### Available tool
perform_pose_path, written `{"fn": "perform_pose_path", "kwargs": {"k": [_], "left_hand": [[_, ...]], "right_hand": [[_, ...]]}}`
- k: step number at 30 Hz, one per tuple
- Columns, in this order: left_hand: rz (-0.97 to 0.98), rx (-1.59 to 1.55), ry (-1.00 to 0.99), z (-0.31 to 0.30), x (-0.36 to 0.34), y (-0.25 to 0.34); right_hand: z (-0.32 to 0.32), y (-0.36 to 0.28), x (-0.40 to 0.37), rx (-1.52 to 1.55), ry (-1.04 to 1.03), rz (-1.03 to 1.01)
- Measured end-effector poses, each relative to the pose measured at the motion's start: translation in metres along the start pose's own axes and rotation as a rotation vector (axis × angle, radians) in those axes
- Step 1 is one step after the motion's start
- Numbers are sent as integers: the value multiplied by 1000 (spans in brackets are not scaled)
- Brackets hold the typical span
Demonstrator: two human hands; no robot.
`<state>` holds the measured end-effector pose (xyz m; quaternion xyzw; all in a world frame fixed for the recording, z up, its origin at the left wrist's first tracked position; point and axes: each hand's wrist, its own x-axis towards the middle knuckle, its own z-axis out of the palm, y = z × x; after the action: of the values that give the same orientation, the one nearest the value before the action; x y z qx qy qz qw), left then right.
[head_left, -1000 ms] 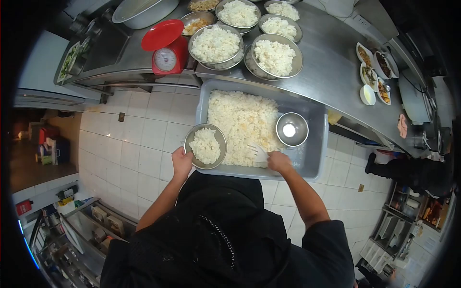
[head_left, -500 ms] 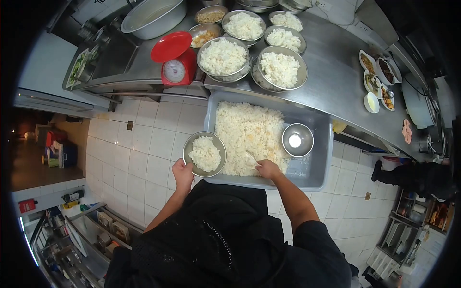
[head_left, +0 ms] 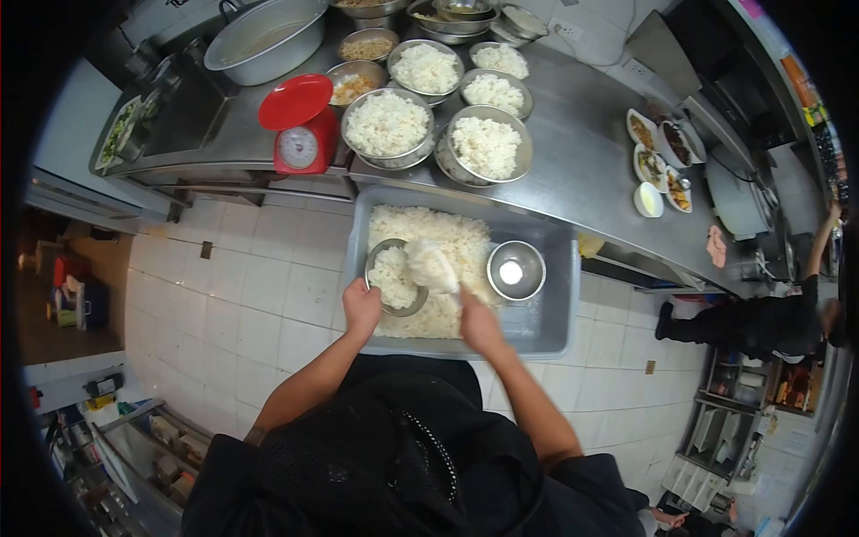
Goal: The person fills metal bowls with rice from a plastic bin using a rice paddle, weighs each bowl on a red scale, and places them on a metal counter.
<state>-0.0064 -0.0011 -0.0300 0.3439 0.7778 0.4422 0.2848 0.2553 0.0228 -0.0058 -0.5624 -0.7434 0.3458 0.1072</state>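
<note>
My left hand [head_left: 361,307] grips the rim of a metal bowl [head_left: 397,277] partly filled with white rice, held over the left side of a grey tub [head_left: 559,295]. In my right hand [head_left: 481,324] is the handle of a rice scoop, partly blurred. A heap of rice [head_left: 430,267] sits on the scoop, at the right rim of the bowl. Below lies a thick bed of rice [head_left: 465,233] in the tub. An empty metal bowl [head_left: 516,270] rests in the tub's right part.
Several rice bowls [head_left: 386,123] stand on the steel counter [head_left: 573,152], beside a red scale [head_left: 304,148]. Farther right are small dishes of food [head_left: 676,188]. A person in dark clothes [head_left: 761,324] stands at the right. A large basin [head_left: 267,40] is at the back left.
My left hand has brought its bowl rightward over the tub. The scoop in my right hand has come up out of the rice with a heap on it. The view has shifted.
</note>
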Motion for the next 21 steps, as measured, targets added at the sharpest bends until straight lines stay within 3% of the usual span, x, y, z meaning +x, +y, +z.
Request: {"fn": "perform_pose_path", "kwargs": {"k": [2,3,6,8,13,17,21], "left_hand": [[-77,-31,-41,31,-7,-2],[-148,-34,-68,43,-10,-3],[-333,-221,-114,47,-19,5],[-327,-246,-148,49,-17,-8],[-303,-340,-234,58,-18,-8],[-298,-217,-201,35,-11,-27],[-217,-150,-126,4,-12,-49]], "right_hand": [[32,-23,-19,65,-68,-15],[23,-51,-28,77,-108,54],[-4,-34,-40,81,-30,21],[-50,-36,-50,31,-24,64],[-12,-34,-61,73,-123,15],[-50,-13,-60,271,-189,35],[-88,25,-46,-247,-218,250]]}}
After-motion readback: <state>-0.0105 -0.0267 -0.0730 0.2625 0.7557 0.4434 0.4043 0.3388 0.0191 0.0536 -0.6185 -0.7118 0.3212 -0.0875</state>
